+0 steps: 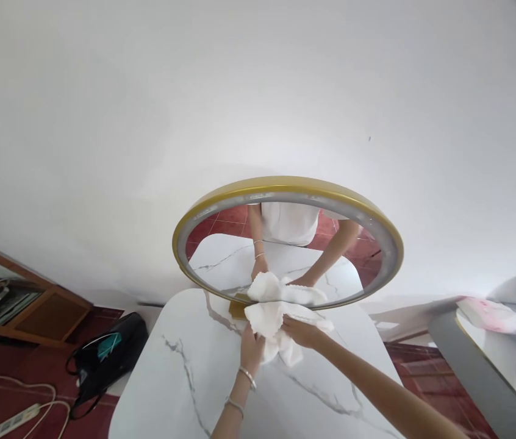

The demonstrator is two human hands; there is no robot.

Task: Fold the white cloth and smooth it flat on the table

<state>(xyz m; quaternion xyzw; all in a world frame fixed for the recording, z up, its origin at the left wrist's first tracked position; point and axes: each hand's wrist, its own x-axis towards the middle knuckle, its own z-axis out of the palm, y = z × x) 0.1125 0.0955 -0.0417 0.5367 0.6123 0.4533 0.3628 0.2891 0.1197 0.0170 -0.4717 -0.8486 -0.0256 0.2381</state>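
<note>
A white cloth lies bunched at the foot of a round mirror with a gold rim. My left hand, below two bracelets on the wrist, is closed on the cloth's near left side, its fingertips partly hidden in the folds. From the right, my right hand grips the same cloth, its fingers tucked into the fabric. The cloth is up against the mirror's lower edge. A gold stand base shows just left of it. Both hands and the cloth are reflected in the glass.
Under the mirror is a white marble-patterned table against a white wall. On the left floor are a black bag and a power strip, near a wooden cabinet. A pink-and-white packet sits on furniture at right.
</note>
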